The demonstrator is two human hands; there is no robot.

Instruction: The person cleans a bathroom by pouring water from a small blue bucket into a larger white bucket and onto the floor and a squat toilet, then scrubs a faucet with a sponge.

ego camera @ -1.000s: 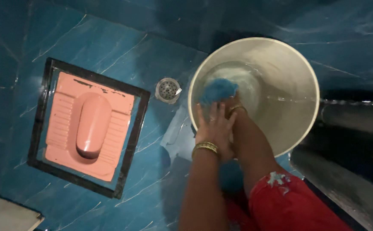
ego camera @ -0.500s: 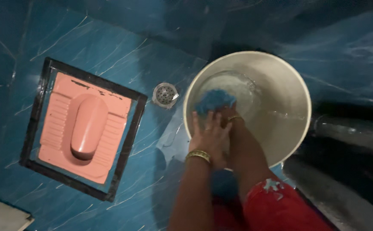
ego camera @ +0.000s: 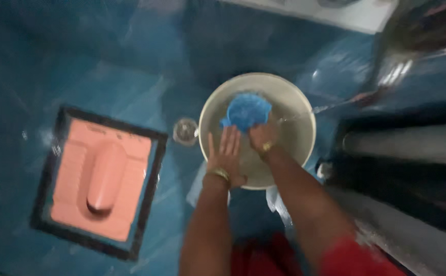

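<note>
A pink squat toilet pan (ego camera: 100, 186) sits in the blue tiled floor (ego camera: 39, 76), a round floor drain (ego camera: 184, 131) beside it. Over the pale bucket (ego camera: 299, 110), the left hand (ego camera: 224, 156) lies flat and open, fingers straight, holding nothing. The right hand (ego camera: 263, 137) grips a blue cloth (ego camera: 246, 111) inside the bucket.

No packages, labels, signs or screens show anywhere in this view.
</note>
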